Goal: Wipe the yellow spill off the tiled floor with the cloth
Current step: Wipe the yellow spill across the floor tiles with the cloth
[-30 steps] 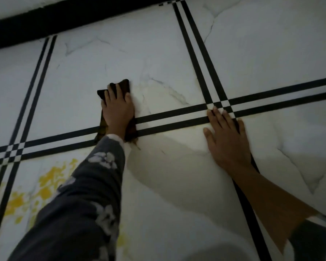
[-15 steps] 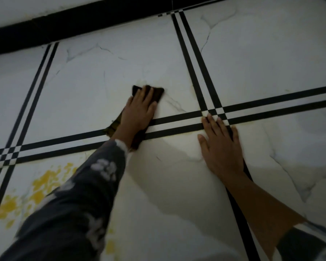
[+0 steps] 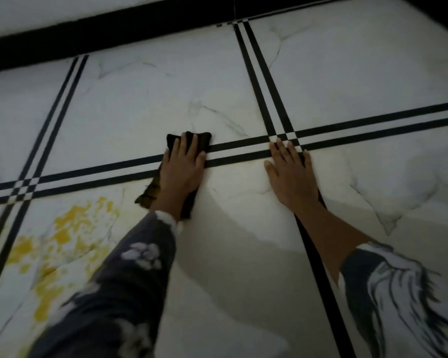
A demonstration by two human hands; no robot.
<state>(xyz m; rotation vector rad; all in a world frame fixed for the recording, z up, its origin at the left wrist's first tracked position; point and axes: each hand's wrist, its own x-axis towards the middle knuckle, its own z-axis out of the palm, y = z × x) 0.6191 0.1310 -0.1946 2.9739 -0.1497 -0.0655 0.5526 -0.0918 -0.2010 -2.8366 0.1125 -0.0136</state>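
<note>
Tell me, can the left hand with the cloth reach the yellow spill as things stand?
Probably yes: the left hand presses the cloth flat, and only bare tile separates it from the yellow spill.

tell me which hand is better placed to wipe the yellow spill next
Likely left. The left hand presses the cloth flat and lies nearer the yellow spill, down to its left. The right hand rests bare on the tiled floor, farther off.

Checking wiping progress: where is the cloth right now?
In the head view the dark cloth lies centre-left under the flat left hand, across the double black line, up and right of the yellow spill.
</note>
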